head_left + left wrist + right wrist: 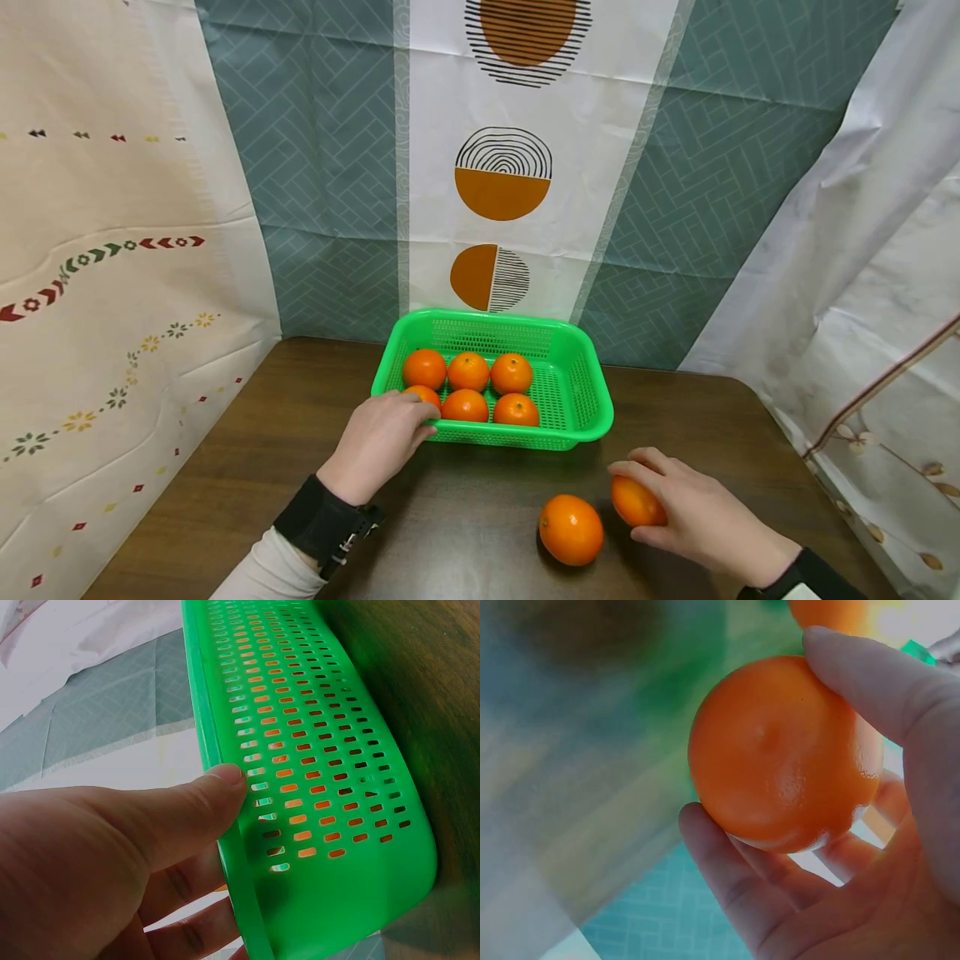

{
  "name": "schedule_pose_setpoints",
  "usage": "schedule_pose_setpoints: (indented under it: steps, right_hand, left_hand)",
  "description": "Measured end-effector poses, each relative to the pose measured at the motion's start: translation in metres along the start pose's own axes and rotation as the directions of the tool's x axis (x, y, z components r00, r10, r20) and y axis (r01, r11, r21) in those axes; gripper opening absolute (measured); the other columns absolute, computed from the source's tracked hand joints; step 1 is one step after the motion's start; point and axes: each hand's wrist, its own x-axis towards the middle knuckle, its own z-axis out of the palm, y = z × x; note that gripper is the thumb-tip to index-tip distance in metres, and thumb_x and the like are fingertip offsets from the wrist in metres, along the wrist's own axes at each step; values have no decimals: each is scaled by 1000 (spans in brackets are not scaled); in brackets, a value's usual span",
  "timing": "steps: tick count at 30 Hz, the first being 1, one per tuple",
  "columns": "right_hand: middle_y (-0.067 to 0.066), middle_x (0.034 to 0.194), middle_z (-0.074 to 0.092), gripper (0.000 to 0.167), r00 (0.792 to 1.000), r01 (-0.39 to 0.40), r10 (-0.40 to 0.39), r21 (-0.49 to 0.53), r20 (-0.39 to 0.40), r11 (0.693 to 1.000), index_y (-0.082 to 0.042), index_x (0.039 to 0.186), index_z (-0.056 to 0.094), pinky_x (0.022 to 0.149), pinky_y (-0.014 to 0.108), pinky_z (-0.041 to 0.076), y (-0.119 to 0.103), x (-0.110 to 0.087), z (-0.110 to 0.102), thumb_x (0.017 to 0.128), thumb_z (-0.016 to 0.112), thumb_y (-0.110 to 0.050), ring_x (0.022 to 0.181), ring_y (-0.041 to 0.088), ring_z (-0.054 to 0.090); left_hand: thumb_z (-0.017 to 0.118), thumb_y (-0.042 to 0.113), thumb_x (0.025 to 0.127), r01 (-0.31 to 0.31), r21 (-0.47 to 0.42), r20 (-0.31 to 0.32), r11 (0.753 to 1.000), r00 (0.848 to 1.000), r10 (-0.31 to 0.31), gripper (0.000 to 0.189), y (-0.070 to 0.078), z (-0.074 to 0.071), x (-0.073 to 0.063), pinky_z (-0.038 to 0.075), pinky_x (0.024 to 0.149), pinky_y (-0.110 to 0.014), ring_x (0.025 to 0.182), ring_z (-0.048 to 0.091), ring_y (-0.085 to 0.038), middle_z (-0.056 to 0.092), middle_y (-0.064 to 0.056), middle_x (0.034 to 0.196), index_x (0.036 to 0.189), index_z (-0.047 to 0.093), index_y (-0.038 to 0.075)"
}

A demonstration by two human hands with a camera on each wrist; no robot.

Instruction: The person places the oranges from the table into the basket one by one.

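Note:
My left hand (385, 435) grips the near left rim of a green plastic basket (585, 435), thumb on the outer wall (337, 892) and fingers curled over the inside. Several oranges lie in the basket in two rows, among them one orange (425, 368) at the far left and another (516, 410) in the near row. To the right of the basket, my right hand (693, 512) holds an orange (780, 757) between thumb and curled fingers. Just left of that hand, a loose orange (572, 530) sits on the table.
The dark wooden table (465, 533) carries the basket near its back edge. A patterned cloth (330, 208) hangs right behind it. Pale cloths flank the table on the left (150, 375) and on the right (885, 350). The basket's right part shows bare mesh (551, 396).

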Motion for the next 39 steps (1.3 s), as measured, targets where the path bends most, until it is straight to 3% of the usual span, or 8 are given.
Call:
schedule_pose_setpoints:
  steps: [11, 19, 24, 32, 39]
  right_hand:
    - [0, 138, 59, 75, 983, 18, -27, -55, -182, 998, -22, 141, 68, 81, 38, 62, 2, 12, -42, 76, 105, -27, 103, 15, 66]
    - [2, 136, 58, 77, 959, 52, -69, -65, -276, 996, -19, 145, 67, 78, 38, 62, 0, 29, -55, 78, 104, -26, 101, 17, 66]
    - [4, 135, 57, 75, 955, 49, -63, -56, -290, 997, -18, 148, 67, 78, 38, 62, -3, 41, -56, 82, 101, -27, 99, 17, 66]
    - [8, 139, 58, 76, 974, -17, 22, 24, -226, 1000, -14, 155, 62, 81, 39, 62, -5, 64, -57, 89, 97, -30, 98, 19, 66]
    - [10, 139, 59, 71, 976, -49, 59, 54, -208, 997, -10, 150, 63, 83, 43, 63, -5, 86, -50, 90, 96, -28, 100, 22, 67]
  left_hand:
    - [98, 17, 84, -5, -1, -9, 1000, 1000, 5, 21, -1, 0, -1, 53, 65, -34, 74, 64, -19, 64, 9, 81, 94, 80, 20]
    - [98, 17, 83, 2, -9, -7, 1000, 1000, -2, 22, -1, 0, -1, 52, 65, -33, 74, 63, -20, 65, 9, 81, 93, 80, 20]
    - [98, 18, 84, 4, -6, -8, 1000, 1000, -4, 21, -1, 0, -1, 52, 65, -34, 74, 63, -20, 64, 8, 80, 93, 79, 20]
    - [98, 18, 84, -4, 2, -9, 1000, 1000, 4, 22, -2, 0, -1, 52, 65, -34, 73, 63, -20, 65, 8, 81, 94, 80, 20]
    - [99, 17, 83, -9, -2, -6, 1000, 1000, 9, 22, -2, 0, 0, 53, 65, -34, 73, 63, -20, 66, 9, 82, 94, 80, 19]
